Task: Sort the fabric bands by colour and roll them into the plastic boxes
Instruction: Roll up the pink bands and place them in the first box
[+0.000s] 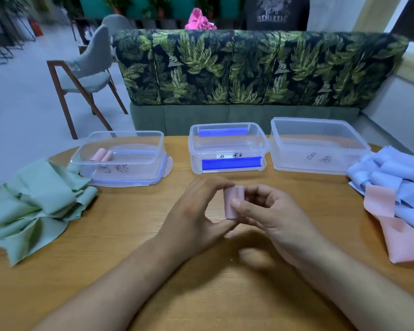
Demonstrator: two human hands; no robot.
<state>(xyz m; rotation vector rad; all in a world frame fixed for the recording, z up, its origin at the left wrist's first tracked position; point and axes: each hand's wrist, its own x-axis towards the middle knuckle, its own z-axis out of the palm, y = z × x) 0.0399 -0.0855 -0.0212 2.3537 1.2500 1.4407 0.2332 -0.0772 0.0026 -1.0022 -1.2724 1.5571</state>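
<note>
A rolled pink band (232, 199) stands upright between my two hands above the middle of the wooden table (153, 271). My left hand (196, 218) pinches it from the left and below; my right hand (270, 216) pinches it from the right, thumb across its front. Three clear plastic boxes stand in a row at the far edge. The left box (122, 158) holds two pink rolls (102, 155). The middle box (228, 149) has blue clips and shows no bands. The right box (318, 146) looks empty.
A heap of green bands (34, 204) lies at the table's left. At the right edge lie blue bands (397, 177) over pink bands (399, 235). A leaf-patterned sofa back (249, 68) stands behind the table, a grey chair (89, 75) to its left, and a person behind the sofa.
</note>
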